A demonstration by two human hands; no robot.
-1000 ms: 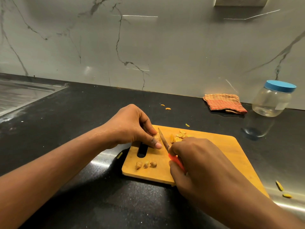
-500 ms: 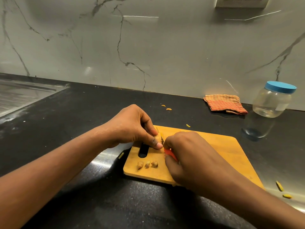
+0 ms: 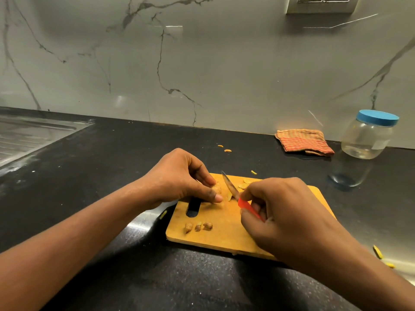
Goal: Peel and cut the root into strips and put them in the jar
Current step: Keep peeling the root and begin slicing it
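On the wooden cutting board (image 3: 224,240), my left hand (image 3: 179,178) pinches a small yellowish root piece (image 3: 217,188) against the wood. My right hand (image 3: 283,212) grips a knife (image 3: 230,186) by its red handle; the blade points away, just right of the root, with a fresh slice beside it. Thin cut slices (image 3: 246,182) lie behind the blade. Three brown root ends (image 3: 198,227) sit near the board's front. The clear jar (image 3: 368,138) with a blue lid stands shut at the far right.
A folded orange striped cloth (image 3: 303,142) lies by the marble wall left of the jar. A steel sink drainboard (image 3: 29,133) is at the far left. Peel scraps (image 3: 224,148) dot the black counter behind the board and at its right (image 3: 378,252).
The right hand has drawn back to the right, so the blade and the slices behind it show again. The left hand still holds the root in the same spot.
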